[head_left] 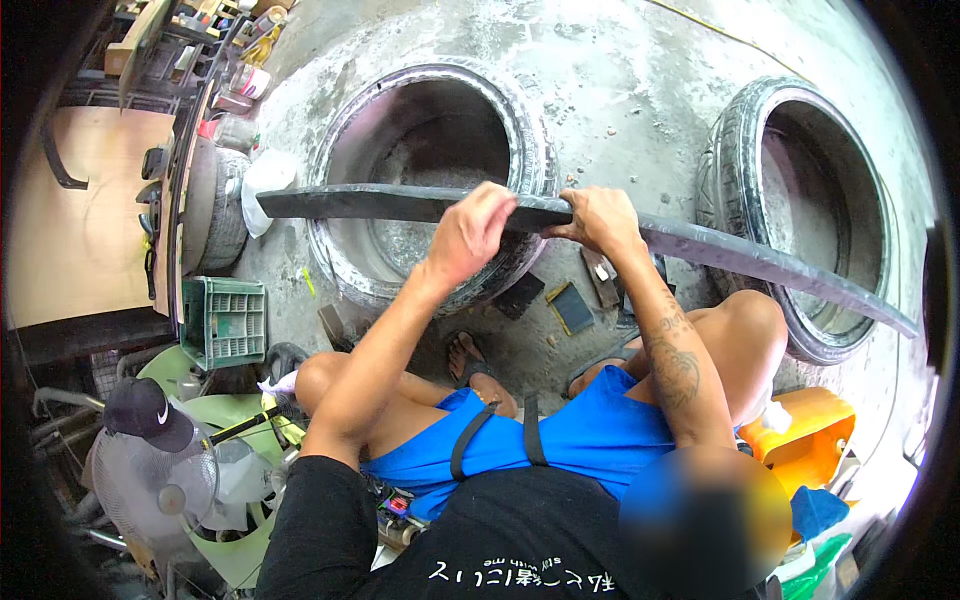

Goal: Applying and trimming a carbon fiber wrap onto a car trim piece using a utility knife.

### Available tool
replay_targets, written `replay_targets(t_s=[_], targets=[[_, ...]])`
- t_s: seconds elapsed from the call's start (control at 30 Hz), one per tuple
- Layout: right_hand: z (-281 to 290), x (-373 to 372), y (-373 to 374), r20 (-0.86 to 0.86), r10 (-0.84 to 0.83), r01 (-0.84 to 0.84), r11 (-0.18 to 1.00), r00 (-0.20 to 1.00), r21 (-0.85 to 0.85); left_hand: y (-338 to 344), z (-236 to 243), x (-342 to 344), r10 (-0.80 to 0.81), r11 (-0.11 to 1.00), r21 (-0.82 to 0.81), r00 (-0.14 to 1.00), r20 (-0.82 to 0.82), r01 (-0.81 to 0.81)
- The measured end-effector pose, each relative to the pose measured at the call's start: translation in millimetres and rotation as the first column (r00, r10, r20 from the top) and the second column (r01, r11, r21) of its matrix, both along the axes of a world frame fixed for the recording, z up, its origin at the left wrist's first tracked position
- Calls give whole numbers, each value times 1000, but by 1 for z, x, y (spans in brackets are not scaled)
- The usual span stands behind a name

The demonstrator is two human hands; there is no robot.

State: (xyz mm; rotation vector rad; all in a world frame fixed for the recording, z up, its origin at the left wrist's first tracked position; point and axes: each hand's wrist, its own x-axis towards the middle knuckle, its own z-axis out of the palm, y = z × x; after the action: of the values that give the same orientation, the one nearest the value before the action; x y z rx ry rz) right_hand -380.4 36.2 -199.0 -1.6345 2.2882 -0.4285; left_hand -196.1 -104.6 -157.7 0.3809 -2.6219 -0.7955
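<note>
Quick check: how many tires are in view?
3. The middle tire is beneath the dark strip; the right-hand tire is partly behind it; the left-hand tire is beside a white bag. Others may be hidden.

The light is bright, strongest beyond the large middle tyre [530, 130] and to its right, where the concrete floor [630, 90] washes out toward white with a faint green-blue cast. Inside the tyre lies deep shadow, and the floor just below it is dimmer. A dull sheen runs along the long dark strip [680, 238] to the tyre's right. Focus is mostly crisp, except a heavily smeared round patch [705, 520] below right of the tyre. Fisheye distortion bends the outer parts around the tyre, and the corners go black.
</note>
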Motion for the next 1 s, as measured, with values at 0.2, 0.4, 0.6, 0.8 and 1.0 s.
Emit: replay_targets(t_s=[0.2, 0.4, 0.6, 0.8, 1.0], targets=[[3, -2, -2, 26, 15, -16, 998, 1000, 58, 45, -13, 32, -174, 984, -28, 976, 129, 179], [-2, -1, -1, 13, 13, -13, 999, 1000, 40, 18, -5, 13, 139, 978, 133, 975, 173, -163], [-5, -2, -1, 21, 11, -11, 999, 1000, 32, 0, -10, -6, 157, 986, 4, 938, 308, -166], [-1, -1, 0, -10, -11, 11, 999, 1000, 32, -5, -7, -13, 100, 995, -7, 940, 327, -104], [1, 2, -1, -5, -8, 8, 1000, 1000, 21, -10, 0, -15, 57, 998, -5, 930, 364, -59]])
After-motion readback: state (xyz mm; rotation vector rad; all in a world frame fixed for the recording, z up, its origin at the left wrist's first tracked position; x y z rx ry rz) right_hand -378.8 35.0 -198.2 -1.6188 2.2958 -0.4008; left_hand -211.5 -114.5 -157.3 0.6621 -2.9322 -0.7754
